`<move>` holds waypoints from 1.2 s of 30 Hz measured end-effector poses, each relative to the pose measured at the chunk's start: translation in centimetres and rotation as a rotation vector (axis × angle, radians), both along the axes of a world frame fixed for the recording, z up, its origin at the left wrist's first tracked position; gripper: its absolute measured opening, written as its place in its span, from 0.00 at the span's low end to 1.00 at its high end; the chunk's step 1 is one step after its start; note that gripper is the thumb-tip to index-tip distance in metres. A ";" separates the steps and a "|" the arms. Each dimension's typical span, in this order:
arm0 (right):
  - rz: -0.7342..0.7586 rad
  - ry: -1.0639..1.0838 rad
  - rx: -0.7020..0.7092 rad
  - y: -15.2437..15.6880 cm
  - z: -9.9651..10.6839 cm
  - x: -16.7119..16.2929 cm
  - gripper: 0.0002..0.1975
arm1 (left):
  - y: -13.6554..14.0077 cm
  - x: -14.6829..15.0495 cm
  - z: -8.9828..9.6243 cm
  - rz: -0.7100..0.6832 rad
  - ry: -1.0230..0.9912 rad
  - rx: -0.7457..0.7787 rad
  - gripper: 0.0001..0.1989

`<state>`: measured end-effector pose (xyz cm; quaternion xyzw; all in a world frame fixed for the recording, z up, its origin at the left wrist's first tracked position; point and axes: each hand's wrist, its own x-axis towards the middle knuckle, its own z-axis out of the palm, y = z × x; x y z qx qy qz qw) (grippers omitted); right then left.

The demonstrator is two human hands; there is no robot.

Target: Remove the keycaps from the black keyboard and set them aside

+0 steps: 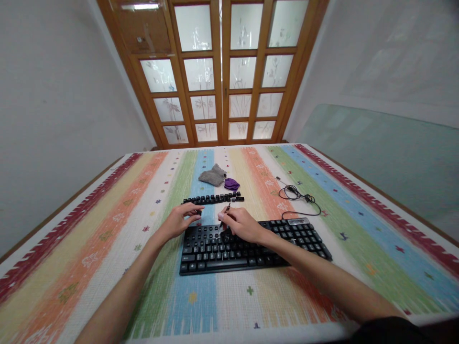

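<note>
A black keyboard (229, 263) lies in front of me, with a patch of its upper left keys stripped of their caps. My right hand (242, 223) is closed around a slim, dark pen-like tool (227, 208), its lower end down at the bare key sockets; its exact kind is not clear. My left hand (179, 220) hovers beyond the keyboard's upper left corner, thumb and fingers pinching a small black keycap (198, 212). Just past both hands, several loose black keycaps (211, 198) are lined up in rows on the cloth.
A grey cloth (213, 175) and a purple cloth (232, 184) lie behind the loose caps. The keyboard's cable (297, 193) is coiled at the right. A striped cloth (107, 239) covers the table; wooden glazed doors (221, 71) stand beyond its far edge.
</note>
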<state>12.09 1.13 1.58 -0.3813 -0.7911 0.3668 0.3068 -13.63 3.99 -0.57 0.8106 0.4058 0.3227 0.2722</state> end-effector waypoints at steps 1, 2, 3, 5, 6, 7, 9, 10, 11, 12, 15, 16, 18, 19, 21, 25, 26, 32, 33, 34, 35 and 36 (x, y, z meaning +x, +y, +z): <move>0.002 0.000 -0.001 0.0 -0.1 0.0 0.22 | 0.1 0.0 -0.1 0.006 0.023 0.027 0.12; 0.004 -0.001 -0.002 0.0 -0.1 0.1 0.22 | 0.2 -0.1 -0.2 0.010 0.047 0.055 0.12; 0.006 -0.001 -0.003 0.0 -0.2 0.1 0.22 | 0.3 -0.1 -0.3 0.015 0.070 0.080 0.11; 0.006 -0.003 -0.004 0.0 -0.2 0.1 0.22 | 0.4 -0.2 -0.4 0.023 0.117 0.114 0.10; 0.006 -0.004 -0.004 0.0 -0.2 0.1 0.21 | 0.5 -0.3 -0.5 0.024 0.140 0.128 0.09; 0.005 -0.004 -0.005 0.0 -0.2 0.1 0.21 | 0.5 -0.3 -0.6 0.023 0.162 0.141 0.09; 0.005 -0.006 -0.006 0.0 -0.1 0.2 0.20 | 0.7 -0.4 -0.9 0.022 0.201 0.167 0.09; 0.006 -0.006 -0.008 0.0 -0.1 0.2 0.20 | 0.7 -0.4 -1.0 0.023 0.218 0.178 0.10; 0.007 -0.004 -0.013 -0.1 0.0 0.2 0.20 | 0.8 -0.5 -1.1 0.023 0.235 0.188 0.10; 0.008 0.000 -0.018 -0.1 0.0 0.2 0.20 | 0.9 -0.5 -1.2 0.023 0.251 0.194 0.10; 0.015 0.013 -0.038 -0.1 -0.1 0.2 0.21 | 1.0 -0.8 -1.5 0.027 0.278 0.177 0.07; 0.019 0.015 -0.042 -0.1 -0.2 0.2 0.21 | 1.1 -0.9 -1.5 0.031 0.279 0.161 0.06; 0.031 0.015 -0.049 -0.1 -0.2 0.1 0.21 | 1.0 -1.3 -1.7 0.041 0.275 0.129 0.06; 0.036 0.015 -0.053 -0.1 -0.3 0.1 0.22 | 0.9 -1.4 -1.8 0.046 0.272 0.117 0.06; 0.044 0.017 -0.060 -0.1 -0.3 0.0 0.22 | 0.7 -1.7 -1.9 0.055 0.272 0.103 0.07; 0.052 0.018 -0.067 -0.2 -0.4 -0.1 0.20 | 0.4 -2.0 -2.0 0.108 0.301 0.132 0.10; 0.056 0.018 -0.067 -0.2 -0.4 -0.2 0.20 | 0.4 -2.0 -2.0 0.125 0.309 0.147 0.11; 0.064 0.016 -0.067 -0.3 -0.4 -0.3 0.21 | 1.4 -1.8 -2.0 0.136 0.364 0.323 0.06; 0.064 0.019 -0.069 -0.3 -0.3 -0.3 0.22 | 1.6 -1.8 -2.1 0.132 0.378 0.359 0.05; 0.064 0.021 -0.070 -0.4 -0.2 -0.3 0.22 | 1.9 -1.7 -2.1 0.135 0.388 0.392 0.04; 0.065 0.021 -0.070 -0.5 -0.1 -0.3 0.22 | 2.2 -1.7 -2.2 0.143 0.396 0.421 0.03; 0.067 0.020 -0.068 -0.5 0.0 -0.3 0.22 | 2.5 -1.7 -2.4 0.155 0.402 0.445 0.03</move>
